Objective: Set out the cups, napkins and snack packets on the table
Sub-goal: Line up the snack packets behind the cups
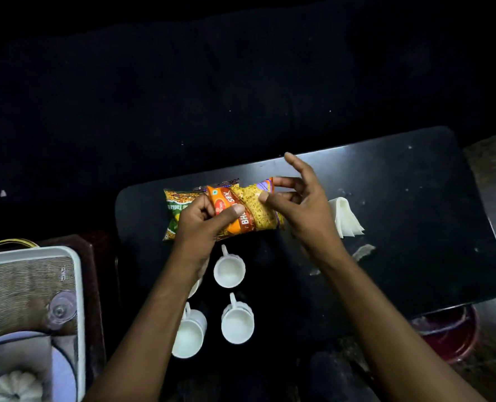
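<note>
Left hand [198, 220] grips the near end of the orange sev packet [235, 211], thumb across its front. Right hand [301, 204] pinches the packet's far end; other fingers spread. Green packet [172, 210] lies underneath. Folded napkins [346, 217] beside right hand; white cups [229, 271] below, on the black table [415, 213].

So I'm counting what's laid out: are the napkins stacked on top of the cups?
No, the napkins lie on the table by the right hand, apart from the cups.
</note>
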